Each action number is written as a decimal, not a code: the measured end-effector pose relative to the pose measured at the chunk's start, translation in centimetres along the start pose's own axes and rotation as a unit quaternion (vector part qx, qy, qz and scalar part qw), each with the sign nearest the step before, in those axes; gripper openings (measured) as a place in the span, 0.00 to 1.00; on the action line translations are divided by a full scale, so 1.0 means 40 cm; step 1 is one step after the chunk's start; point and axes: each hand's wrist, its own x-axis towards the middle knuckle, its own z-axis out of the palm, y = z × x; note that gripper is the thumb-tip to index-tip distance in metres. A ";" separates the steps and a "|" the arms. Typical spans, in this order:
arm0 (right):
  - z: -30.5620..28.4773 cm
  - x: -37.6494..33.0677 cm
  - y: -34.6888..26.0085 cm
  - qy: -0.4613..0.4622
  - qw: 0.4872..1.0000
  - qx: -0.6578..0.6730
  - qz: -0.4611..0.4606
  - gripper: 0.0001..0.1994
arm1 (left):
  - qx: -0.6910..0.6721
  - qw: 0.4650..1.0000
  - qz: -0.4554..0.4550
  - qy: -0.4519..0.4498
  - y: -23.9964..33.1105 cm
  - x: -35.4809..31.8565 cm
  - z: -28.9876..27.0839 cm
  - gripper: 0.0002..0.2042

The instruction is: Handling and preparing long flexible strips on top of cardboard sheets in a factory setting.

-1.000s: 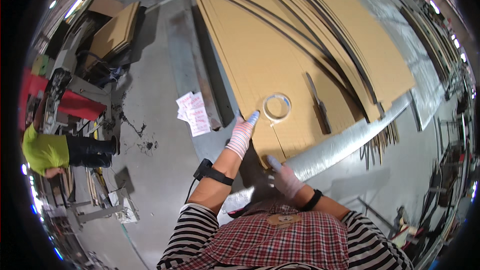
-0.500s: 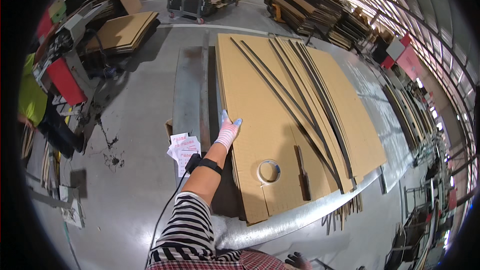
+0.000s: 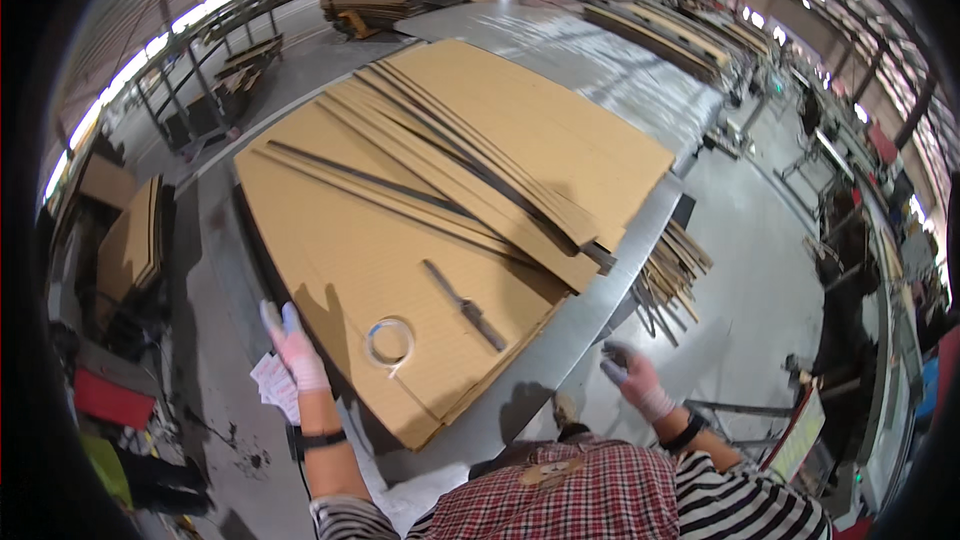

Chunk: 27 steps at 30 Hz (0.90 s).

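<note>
Left hand (image 3: 296,348), gloved, raised with fingers (image 3: 272,317) spread and straight, holding nothing, fingertips at the near edge of the cardboard sheet stack (image 3: 400,230). Tape roll (image 3: 389,341) flat on the cardboard, just right of those fingers, apart from them; dark flat tool (image 3: 464,306) farther right. Right hand (image 3: 632,372) gloved, loosely curled past the stack's corner, grip impossible to tell.

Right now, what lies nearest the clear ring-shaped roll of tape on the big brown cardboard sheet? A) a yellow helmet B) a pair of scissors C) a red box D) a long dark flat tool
D: the long dark flat tool lies on the brown cardboard sheet just to the right of the clear roll of tape, apart from it.
</note>
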 end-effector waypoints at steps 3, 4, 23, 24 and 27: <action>-0.158 0.177 0.024 0.011 0.967 -0.192 -0.165 0.24 | -0.024 0.993 0.013 -0.117 0.144 -0.249 0.095 0.25; -0.206 0.260 0.024 0.011 0.955 -0.188 -0.227 0.24 | -0.089 0.981 -0.009 -0.171 0.180 -0.339 0.169 0.23; -0.494 0.766 0.029 -0.103 0.932 -0.322 -0.128 0.30 | -0.106 0.883 -0.337 -0.310 0.395 -0.812 0.774 0.23; -0.495 0.770 0.045 -0.095 0.929 -0.332 -0.136 0.30 | -0.114 0.888 -0.329 -0.300 0.390 -0.805 0.786 0.23; -0.485 0.779 0.082 -0.074 0.922 -0.253 -0.284 0.31 | -0.185 0.875 -0.325 -0.309 0.370 -0.789 0.822 0.21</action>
